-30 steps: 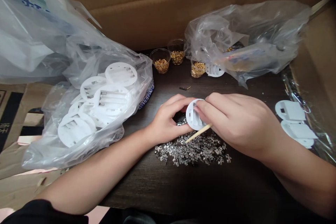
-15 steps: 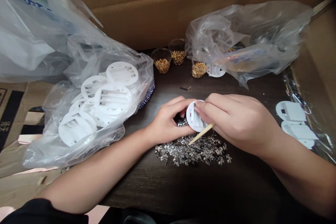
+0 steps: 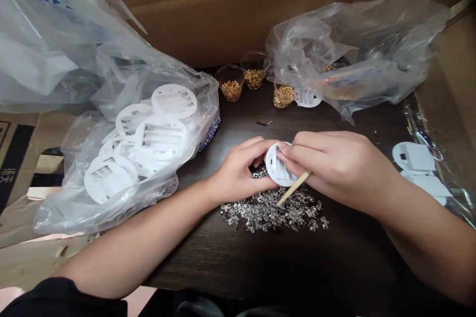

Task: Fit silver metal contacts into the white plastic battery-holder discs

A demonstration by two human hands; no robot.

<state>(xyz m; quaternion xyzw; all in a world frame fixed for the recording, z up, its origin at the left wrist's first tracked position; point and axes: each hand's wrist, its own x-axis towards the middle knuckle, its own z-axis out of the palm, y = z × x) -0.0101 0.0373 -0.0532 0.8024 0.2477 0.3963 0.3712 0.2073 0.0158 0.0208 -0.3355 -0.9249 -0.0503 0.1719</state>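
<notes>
My left hand [image 3: 245, 166] is closed round the rim of a white round battery case [image 3: 273, 169], tilted up above a heap of small metal contacts [image 3: 266, 213]. The case's moulded slots face me. My right hand [image 3: 330, 163] grips a pale wooden stick [image 3: 293, 189], like a chopstick, whose tapered end points down to the left over the heap. The fingertips of that hand press at the upper part of the case, next to a small metal contact. They hide much of the case's right side.
On the left, a clear plastic bag [image 3: 156, 190] holds several white battery cases [image 3: 109, 181]. Clear cups [image 3: 229, 79] of brass-coloured pins stand at the back. Another plastic bag [image 3: 375, 54] lies back right, white covers [image 3: 412, 156] at right. A small dark piece [image 3: 263, 123] lies mid-table.
The lower end of the wooden stick has swung a little to the right. Both hands keep their hold on the case and stick. The whole view has shifted slightly.
</notes>
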